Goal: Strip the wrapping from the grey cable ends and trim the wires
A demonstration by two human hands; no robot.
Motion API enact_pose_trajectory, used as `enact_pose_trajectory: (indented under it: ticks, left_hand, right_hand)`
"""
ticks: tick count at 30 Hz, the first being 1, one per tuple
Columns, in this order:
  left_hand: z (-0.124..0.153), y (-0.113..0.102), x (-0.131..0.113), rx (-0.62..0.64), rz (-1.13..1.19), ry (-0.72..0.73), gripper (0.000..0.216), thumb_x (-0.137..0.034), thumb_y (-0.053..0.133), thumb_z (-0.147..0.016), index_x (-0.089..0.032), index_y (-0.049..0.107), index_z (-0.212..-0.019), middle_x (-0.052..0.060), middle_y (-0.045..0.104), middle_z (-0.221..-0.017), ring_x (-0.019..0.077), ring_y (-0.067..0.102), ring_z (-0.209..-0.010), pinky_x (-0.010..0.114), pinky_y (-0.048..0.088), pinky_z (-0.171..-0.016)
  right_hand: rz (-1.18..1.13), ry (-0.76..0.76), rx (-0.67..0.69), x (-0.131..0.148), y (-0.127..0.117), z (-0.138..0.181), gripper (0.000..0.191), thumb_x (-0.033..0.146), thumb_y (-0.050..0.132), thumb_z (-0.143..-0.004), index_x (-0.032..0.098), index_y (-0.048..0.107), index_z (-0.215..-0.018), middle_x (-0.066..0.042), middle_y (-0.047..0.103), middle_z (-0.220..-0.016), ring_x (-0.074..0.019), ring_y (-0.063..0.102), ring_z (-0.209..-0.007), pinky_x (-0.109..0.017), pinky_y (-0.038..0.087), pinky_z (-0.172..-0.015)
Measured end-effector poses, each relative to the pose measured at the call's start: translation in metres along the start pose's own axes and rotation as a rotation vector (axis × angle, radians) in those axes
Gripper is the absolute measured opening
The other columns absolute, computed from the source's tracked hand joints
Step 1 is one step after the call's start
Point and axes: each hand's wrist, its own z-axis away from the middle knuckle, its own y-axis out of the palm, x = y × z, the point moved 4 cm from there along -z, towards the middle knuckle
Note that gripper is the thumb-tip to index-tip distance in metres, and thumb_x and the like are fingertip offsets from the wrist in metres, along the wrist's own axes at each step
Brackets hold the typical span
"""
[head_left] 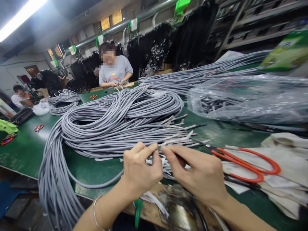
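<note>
My left hand (141,168) and my right hand (199,173) meet at the near edge of the green table (26,150). Both pinch the end of one grey cable (96,185) between thumb and fingertips, right where its stripped tip starts. The cable runs from my left hand down and left, back into a big coiled bundle of grey cables (115,118). The bundle's stripped ends (178,134) fan out just beyond my fingers. Bits of white paper-like strip (154,199) lie under my hands.
Orange-handled scissors (243,163) lie right of my hands on white cloth (284,166). A clear plastic bag of dark parts (247,99) sits at the right rear. More cable bundles (64,101) and small scissors (38,127) lie farther off. Two people (114,69) work across the table.
</note>
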Motion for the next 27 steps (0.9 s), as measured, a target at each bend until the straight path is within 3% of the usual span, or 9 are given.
enact_pose_trajectory:
  ticks: [4,8,11,17,21,23,27]
  left_hand:
    - [0.001,0.001,0.003,0.009,0.017,-0.038,0.024,-0.012,0.05,-0.075,-0.014,0.072,-0.082,0.002,0.059,-0.057,0.0092,0.048,-0.044,0.019,0.04,-0.041]
    - [0.001,0.001,0.001,0.013,-0.032,0.047,0.024,-0.012,0.048,-0.076,-0.013,0.072,-0.081,0.002,0.058,-0.054,0.0088,0.045,-0.042,0.019,0.04,-0.041]
    - [-0.001,-0.001,0.003,-0.01,-0.007,0.034,0.024,-0.011,0.049,-0.075,-0.012,0.072,-0.082,0.003,0.06,-0.055,0.009,0.046,-0.042,0.019,0.04,-0.04]
    - [0.0,0.001,0.002,-0.024,0.014,0.037,0.022,-0.016,0.053,-0.08,-0.016,0.073,-0.087,0.002,0.062,-0.058,0.0086,0.047,-0.044,0.019,0.041,-0.045]
    - [0.003,0.001,-0.004,-0.089,-0.062,0.098,0.02,-0.018,0.053,-0.082,-0.017,0.073,-0.086,0.001,0.062,-0.057,0.0086,0.05,-0.046,0.019,0.038,-0.045]
    - [0.002,0.0,-0.006,-0.099,-0.12,0.113,0.02,-0.017,0.052,-0.082,-0.018,0.072,-0.081,0.0,0.061,-0.056,0.009,0.05,-0.046,0.02,0.037,-0.045]
    - [0.0,-0.001,-0.008,-0.078,-0.153,0.109,0.023,-0.015,0.049,-0.079,-0.017,0.071,-0.082,0.001,0.061,-0.057,0.01,0.052,-0.047,0.021,0.036,-0.045]
  right_hand:
    - [-0.008,-0.08,-0.023,0.002,0.002,0.0,0.021,0.014,0.049,-0.087,0.019,0.059,-0.069,0.0,0.067,-0.058,-0.0121,0.062,-0.048,-0.021,0.047,-0.05]
    - [-0.005,-0.05,-0.022,0.001,0.002,0.001,0.022,0.016,0.048,-0.087,0.019,0.059,-0.069,0.0,0.066,-0.057,-0.0115,0.061,-0.046,-0.021,0.046,-0.047]
    - [-0.021,-0.093,-0.029,0.004,0.002,0.001,0.02,0.015,0.049,-0.087,0.018,0.059,-0.07,-0.001,0.067,-0.058,-0.0118,0.063,-0.049,-0.021,0.048,-0.051]
    - [-0.123,0.14,0.064,-0.012,0.001,-0.007,0.031,0.024,0.047,-0.089,0.018,0.057,-0.061,0.005,0.055,-0.044,-0.0058,0.043,-0.032,-0.017,0.035,-0.033]
    - [-0.134,0.189,0.079,-0.011,-0.004,-0.009,0.032,0.026,0.047,-0.089,0.018,0.056,-0.058,0.005,0.051,-0.042,-0.0058,0.041,-0.032,-0.017,0.034,-0.033]
    - [-0.098,0.147,0.051,-0.004,-0.006,-0.007,0.03,0.023,0.047,-0.089,0.018,0.056,-0.06,0.004,0.053,-0.044,-0.0064,0.044,-0.034,-0.018,0.037,-0.036]
    - [-0.005,-0.08,-0.069,0.01,-0.01,-0.004,0.023,0.015,0.048,-0.088,0.019,0.057,-0.067,0.001,0.062,-0.051,-0.0096,0.056,-0.043,-0.02,0.043,-0.046]
